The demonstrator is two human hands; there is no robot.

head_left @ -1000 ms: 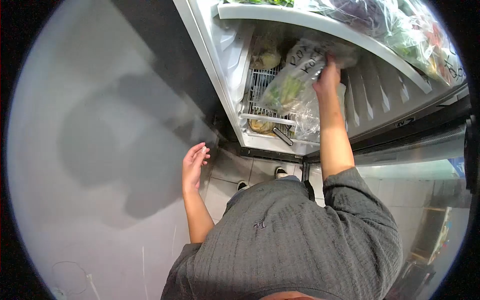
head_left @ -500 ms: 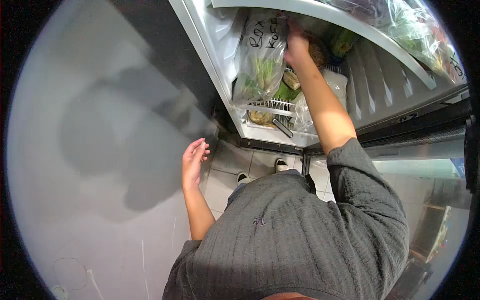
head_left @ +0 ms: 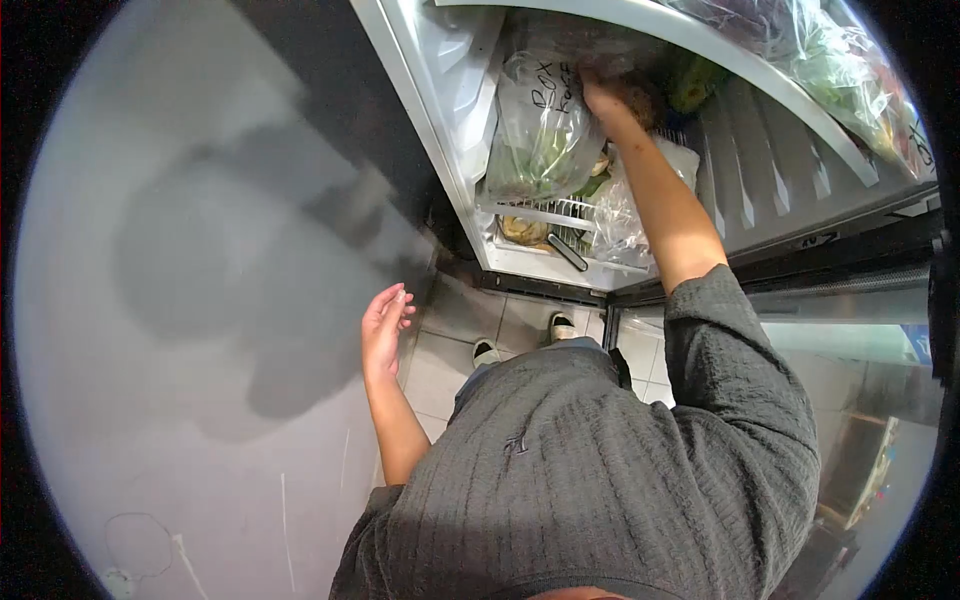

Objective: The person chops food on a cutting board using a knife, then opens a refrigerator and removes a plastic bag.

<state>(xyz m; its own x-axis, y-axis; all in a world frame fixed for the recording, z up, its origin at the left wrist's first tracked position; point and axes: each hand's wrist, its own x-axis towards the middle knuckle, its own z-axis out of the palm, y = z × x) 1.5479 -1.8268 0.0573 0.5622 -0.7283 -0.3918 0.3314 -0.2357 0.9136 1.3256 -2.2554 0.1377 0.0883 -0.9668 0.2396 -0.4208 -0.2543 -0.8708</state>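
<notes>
My right hand (head_left: 604, 97) reaches into the fridge and is at the upper right edge of a clear plastic bag (head_left: 545, 130). Black handwriting marks the bag, and green stalks show through it. The hand seems closed on the bag's edge, though its fingertips are hidden. Below that forearm lies another clear plastic bag (head_left: 618, 222). My left hand (head_left: 383, 325) hangs by the grey wall, its fingers loosely bent and apart, holding nothing.
A curved white shelf edge (head_left: 700, 45) crosses above my right arm, with bagged greens (head_left: 850, 80) on it. A dark, narrow object (head_left: 567, 252) lies at the fridge's front. The glass door (head_left: 780, 350) stands open at right; a grey wall (head_left: 200, 300) is at left.
The bag with handwriting has shifted right and slightly down, its top now slumped more. My right hand has moved a little right and down with it. My left hand has barely moved.
</notes>
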